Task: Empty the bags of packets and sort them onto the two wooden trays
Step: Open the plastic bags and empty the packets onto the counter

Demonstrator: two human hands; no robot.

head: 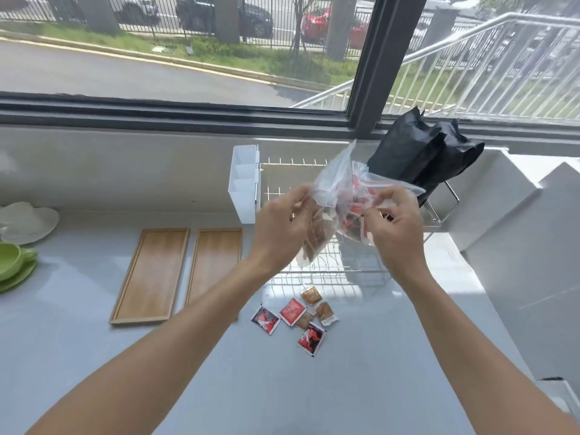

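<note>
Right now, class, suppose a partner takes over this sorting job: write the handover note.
Left hand and right hand: both grip the clear bag in the air above the counter; packets remain inside.
Six loose packets lie on the counter, right of the two wooden trays.
Done: some packets are out.
Left: finish emptying the bag, then sort all packets onto the trays, which hold none yet.

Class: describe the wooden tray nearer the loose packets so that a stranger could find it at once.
Start at the white dish rack under the window. Two wooden trays lie side by side on the counter to its left. Yours is the right-hand tray, nearer the loose packets and partly crossed by the person's left forearm.
</note>
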